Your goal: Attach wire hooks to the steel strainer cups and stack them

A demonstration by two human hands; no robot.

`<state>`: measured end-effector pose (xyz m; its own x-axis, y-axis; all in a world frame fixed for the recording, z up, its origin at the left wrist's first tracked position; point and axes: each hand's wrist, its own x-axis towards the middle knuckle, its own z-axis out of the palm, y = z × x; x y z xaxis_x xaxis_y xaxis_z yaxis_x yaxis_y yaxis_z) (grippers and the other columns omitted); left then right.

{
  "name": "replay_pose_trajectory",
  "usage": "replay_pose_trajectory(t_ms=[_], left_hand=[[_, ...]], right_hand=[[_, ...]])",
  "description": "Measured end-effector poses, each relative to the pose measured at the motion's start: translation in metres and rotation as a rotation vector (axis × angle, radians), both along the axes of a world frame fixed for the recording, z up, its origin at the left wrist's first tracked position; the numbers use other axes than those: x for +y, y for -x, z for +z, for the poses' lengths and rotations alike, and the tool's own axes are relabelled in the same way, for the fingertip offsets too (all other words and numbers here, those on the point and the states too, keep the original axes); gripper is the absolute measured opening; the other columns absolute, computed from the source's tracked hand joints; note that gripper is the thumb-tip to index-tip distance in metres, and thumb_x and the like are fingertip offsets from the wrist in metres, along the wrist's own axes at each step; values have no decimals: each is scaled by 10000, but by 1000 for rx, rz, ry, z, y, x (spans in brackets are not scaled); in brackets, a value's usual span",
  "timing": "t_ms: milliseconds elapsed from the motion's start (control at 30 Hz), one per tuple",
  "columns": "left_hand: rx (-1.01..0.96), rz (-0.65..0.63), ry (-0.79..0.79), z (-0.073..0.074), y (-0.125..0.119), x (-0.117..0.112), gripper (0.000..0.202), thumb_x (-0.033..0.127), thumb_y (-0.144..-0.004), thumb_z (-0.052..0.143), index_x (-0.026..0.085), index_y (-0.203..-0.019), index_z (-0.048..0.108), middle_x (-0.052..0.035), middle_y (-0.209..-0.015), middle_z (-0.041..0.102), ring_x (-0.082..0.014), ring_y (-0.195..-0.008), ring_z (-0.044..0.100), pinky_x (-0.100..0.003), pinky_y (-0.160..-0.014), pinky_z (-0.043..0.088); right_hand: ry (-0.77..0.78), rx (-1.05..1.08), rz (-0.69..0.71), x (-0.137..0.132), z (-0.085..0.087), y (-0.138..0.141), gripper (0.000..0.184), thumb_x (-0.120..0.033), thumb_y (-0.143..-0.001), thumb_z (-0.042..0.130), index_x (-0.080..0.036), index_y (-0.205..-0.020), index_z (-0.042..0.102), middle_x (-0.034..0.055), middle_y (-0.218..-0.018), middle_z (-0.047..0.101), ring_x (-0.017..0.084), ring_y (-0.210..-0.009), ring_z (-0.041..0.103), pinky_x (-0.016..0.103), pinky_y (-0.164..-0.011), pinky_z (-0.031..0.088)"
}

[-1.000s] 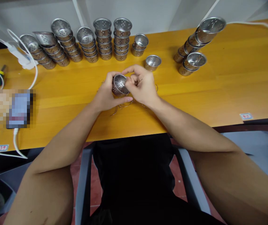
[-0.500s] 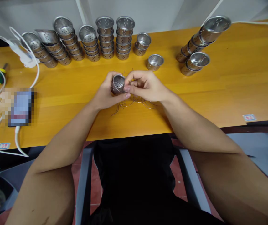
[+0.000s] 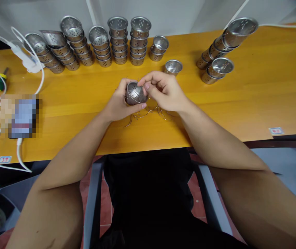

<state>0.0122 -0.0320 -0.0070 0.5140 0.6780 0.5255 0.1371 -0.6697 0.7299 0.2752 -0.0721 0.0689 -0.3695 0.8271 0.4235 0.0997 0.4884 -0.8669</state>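
Both grips meet on one perforated steel cup. Our left grip is closed around its left side, thumb over the top and fingers underneath, and our right grip pinches its right edge between thumb and forefinger. We hold the cup on its side, clear of the surface.

Half a second ago its open mouth faced us. Now it has rolled so that the holed wall faces us, with a thin wire line showing across that wall. Our right forefinger lay stretched along the rim before and now arches over the cup's top.

Loose wire rings lie on the surface just under the grips, where they lay before. A single cup stands just beyond the right grip and has not moved. Farther beyond the left grip stand stacks of cups, and well off to the right of the right grip is a leaning stack.
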Motion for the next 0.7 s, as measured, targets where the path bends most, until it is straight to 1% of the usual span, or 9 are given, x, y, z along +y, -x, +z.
replay_pose_trajectory(t_ms=[67,133,233,300,367,433,533,600,700], left_hand=[[6,8,7,5,-1,-5,1043,974,-932,1046,303,-1622,643,-124,-1467,842,-405,-1369,889,-648,-1174,761],[9,17,3,8,-3,-8,1050,970,-929,1052,299,-1625,643,-133,-1479,846,-413,-1390,888,-653,-1189,765],[-4,25,-14,7,-3,-9,1058,963,-883,1092,334,-1608,647,-116,-1477,857,-395,-1334,889,-655,-1143,777],[-24,25,-20,6,-3,-7,1034,954,-884,1093,365,-1604,643,-104,-1474,856,-383,-1293,883,-658,-1112,776],[-30,20,-14,5,-2,-6,996,935,-927,1069,369,-1619,631,-112,-1486,843,-389,-1305,880,-656,-1114,775],[-19,23,-5,5,-2,-5,974,904,-964,1055,354,-1641,620,-126,-1510,822,-406,-1371,873,-652,-1162,769],[-6,43,-9,7,-1,-4,983,855,-955,1090,333,-1643,620,-125,-1519,801,-419,-1455,851,-656,-1255,745],[-3,48,-12,8,-1,-5,979,824,-952,1106,322,-1639,622,-125,-1515,795,-419,-1470,844,-660,-1283,735],[5,45,-16,11,0,-7,965,806,-962,1103,317,-1640,620,-133,-1517,793,-422,-1471,840,-663,-1293,729]], right_hand=[[17,7,-45,2,-6,0,419,-703,-1182,946,-314,-1184,792,18,-887,717,228,-779,665,384,-729,657],[13,1,-80,2,-10,-1,351,-622,-1183,963,-327,-1183,772,0,-860,668,227,-747,618,383,-705,635],[-53,-62,-123,-1,-10,-6,269,-535,-1190,962,-337,-1194,780,-23,-809,602,228,-711,544,395,-718,604],[-89,-119,-145,-3,-6,-9,250,-506,-1178,980,-338,-1189,795,-23,-800,614,239,-726,546,415,-769,608],[-103,-156,-155,-5,-1,-12,272,-505,-1152,1012,-335,-1134,800,8,-848,686,264,-792,614,443,-840,628],[-119,-165,-156,-4,2,-14,319,-535,-1133,1029,-333,-1056,794,53,-929,750,303,-892,687,473,-896,649],[-151,-167,-168,-3,3,-15,377,-624,-1114,1032,-341,-1016,803,96,-997,759,352,-1011,721,496,-903,668],[-147,-164,-180,-1,1,-14,410,-677,-1097,1041,-341,-1033,815,96,-989,745,347,-1002,707,481,-853,659],[-102,-130,-174,2,-5,-13,434,-706,-1108,1031,-323,-1100,826,50,-901,703,279,-837,631,432,-746,595]])
